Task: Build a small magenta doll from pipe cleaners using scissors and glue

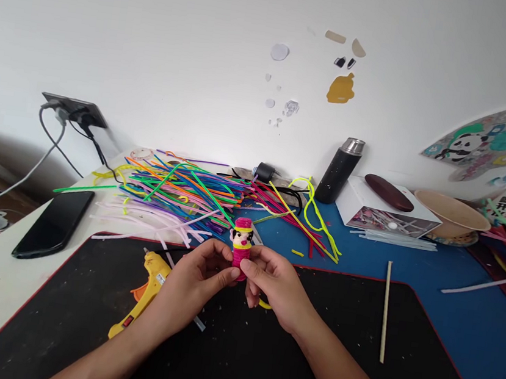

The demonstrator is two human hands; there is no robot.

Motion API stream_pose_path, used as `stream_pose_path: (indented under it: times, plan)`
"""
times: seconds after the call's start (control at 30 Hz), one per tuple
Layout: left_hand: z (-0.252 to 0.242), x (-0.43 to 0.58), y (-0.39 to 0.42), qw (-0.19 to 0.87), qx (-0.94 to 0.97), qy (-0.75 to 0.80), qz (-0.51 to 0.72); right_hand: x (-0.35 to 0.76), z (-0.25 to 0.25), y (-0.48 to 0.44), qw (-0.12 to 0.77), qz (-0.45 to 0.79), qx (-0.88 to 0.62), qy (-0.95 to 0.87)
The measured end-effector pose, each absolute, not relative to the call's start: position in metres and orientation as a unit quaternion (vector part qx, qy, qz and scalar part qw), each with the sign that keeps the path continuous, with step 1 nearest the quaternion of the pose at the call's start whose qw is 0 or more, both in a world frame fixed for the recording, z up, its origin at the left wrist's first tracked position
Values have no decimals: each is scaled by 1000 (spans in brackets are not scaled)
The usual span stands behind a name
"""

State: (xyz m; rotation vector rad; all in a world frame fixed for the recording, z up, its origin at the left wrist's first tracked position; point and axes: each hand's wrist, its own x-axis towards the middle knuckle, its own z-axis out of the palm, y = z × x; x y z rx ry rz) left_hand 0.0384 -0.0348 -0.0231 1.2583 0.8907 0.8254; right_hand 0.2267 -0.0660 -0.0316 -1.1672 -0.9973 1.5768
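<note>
Upright between both hands is a small pipe-cleaner doll [242, 242] with a pink and yellow hat, a white face with black patches and a pink body. My left hand [200, 275] pinches the doll's body from the left. From the other side my right hand [274, 278] grips it, thumb laid on the front of the body. The far fingers are partly hidden behind the doll and palms. A short yellow pipe-cleaner piece [264, 305] shows just under my right hand. Beside my left forearm lies a yellow hot glue gun [149, 287], partly covered by the arm.
A black mat [286, 366] lies under my hands, with a wooden stick [386, 310] on its right. Behind are a heap of colourful pipe cleaners [184, 187], a black thermos [339, 172], a white box [371, 207] and a beige bowl [451, 211]. A phone [54, 223] lies left.
</note>
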Motion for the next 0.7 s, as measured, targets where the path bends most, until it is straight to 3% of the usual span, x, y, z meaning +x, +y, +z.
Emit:
stream_pose_path:
  times: [0.23,0.4,0.7]
  plan:
    - [-18,26,-27,605,559,425,376,230,-33,-66,485,631,-473,-379]
    - [-7,3,-16,471,599,484,430,236,-30,-64,514,613,-488,-349]
    - [-23,-11,-5,272,813,445,259,233,-28,-65,497,614,-500,-355]
